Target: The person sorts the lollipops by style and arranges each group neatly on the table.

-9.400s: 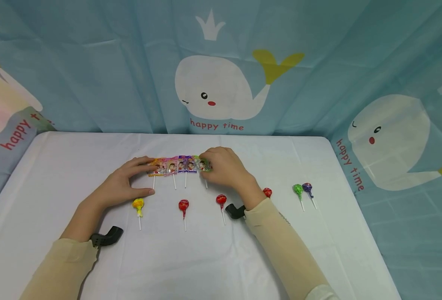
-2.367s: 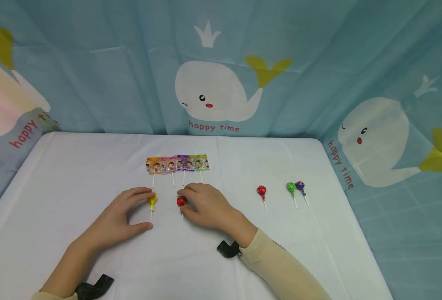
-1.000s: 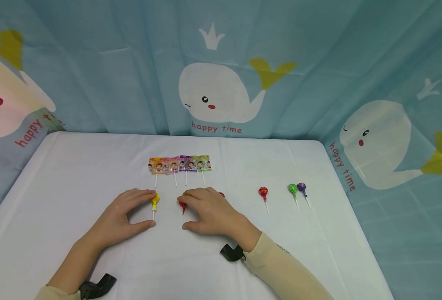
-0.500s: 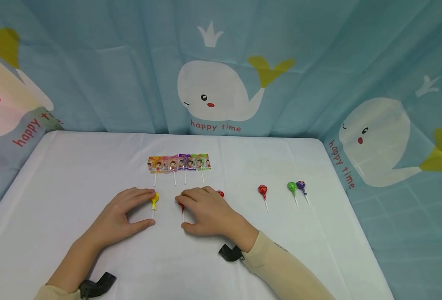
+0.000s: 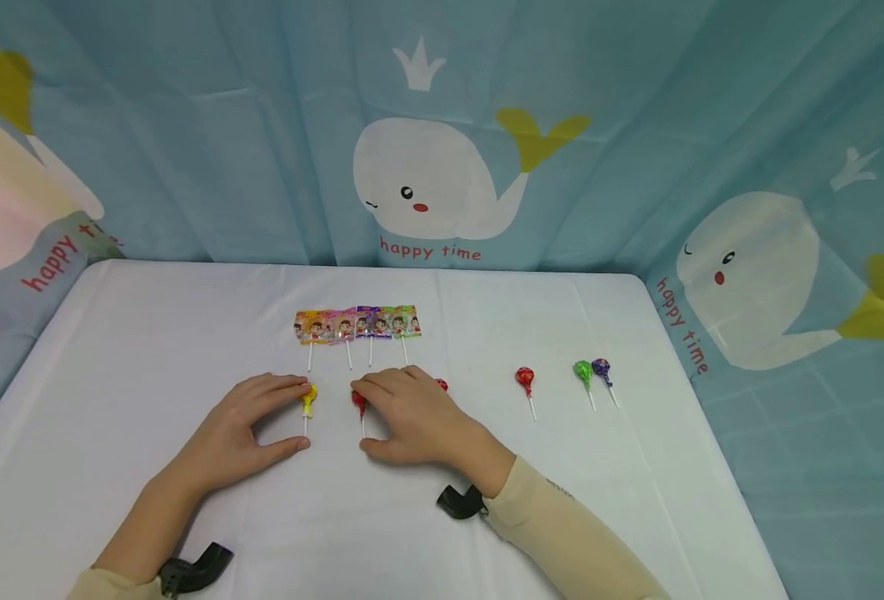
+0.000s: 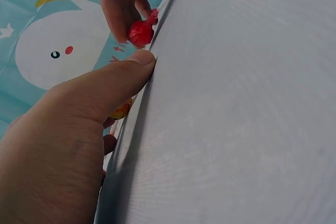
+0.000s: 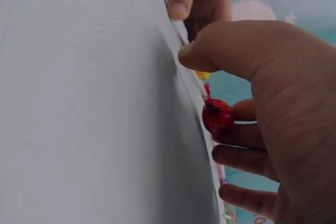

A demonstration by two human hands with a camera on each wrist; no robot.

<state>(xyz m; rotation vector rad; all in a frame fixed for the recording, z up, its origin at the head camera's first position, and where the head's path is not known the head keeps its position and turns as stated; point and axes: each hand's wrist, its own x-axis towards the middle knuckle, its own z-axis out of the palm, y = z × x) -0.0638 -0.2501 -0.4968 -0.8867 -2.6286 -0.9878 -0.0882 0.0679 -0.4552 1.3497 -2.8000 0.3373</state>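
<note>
In the head view, my left hand (image 5: pixel 242 429) rests beside a yellow lollipop (image 5: pixel 308 402), fingertips at its candy head and thumb near the stick's lower end. My right hand (image 5: pixel 419 421) spans a red lollipop (image 5: pixel 359 402) the same way, its fingers loosely bent. The right wrist view shows fingertips behind the red candy (image 7: pixel 217 116), with the thumb apart toward the stick. In the left wrist view, my thumb covers most of the yellow candy (image 6: pixel 122 110). A second red lollipop (image 5: pixel 442 384) is mostly hidden behind my right hand.
Behind the hands, flat-wrapped lollipops in orange (image 5: pixel 312 327), pink (image 5: pixel 342 326), purple (image 5: pixel 373 322) and green (image 5: pixel 406 321) lie side by side. To the right lie another red lollipop (image 5: pixel 526 380), a green one (image 5: pixel 583 372) and a purple one (image 5: pixel 601 370) on the white tablecloth (image 5: pixel 382 533).
Both hands have come down from the wrapped row to the round lollipops. The yellow lollipop has shifted right. My right thumb has moved down the red lollipop's stick; lately the hands barely move.
</note>
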